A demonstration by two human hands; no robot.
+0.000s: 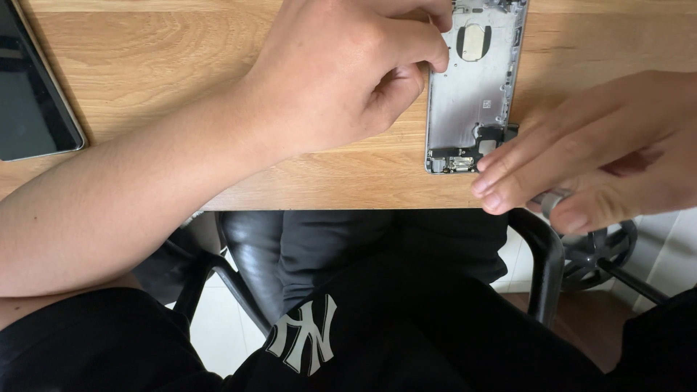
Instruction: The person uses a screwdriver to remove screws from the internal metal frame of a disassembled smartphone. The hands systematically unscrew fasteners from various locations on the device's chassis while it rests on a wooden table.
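Left hand (348, 80) pinches left edge of gutted silver phone shell (468, 94) flat on wooden desk (145, 72) nr front edge; right hand (595, 152) grips small metal tool (553, 202); shell prob. light, stiff, fragile inside—hold by edges.

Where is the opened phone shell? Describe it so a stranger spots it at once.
Start at the wooden table, then its near edge, right of middle. The grey metal phone shell lies there between the left hand and right hand. Unlike the dark tablet far left, its bare insides show.
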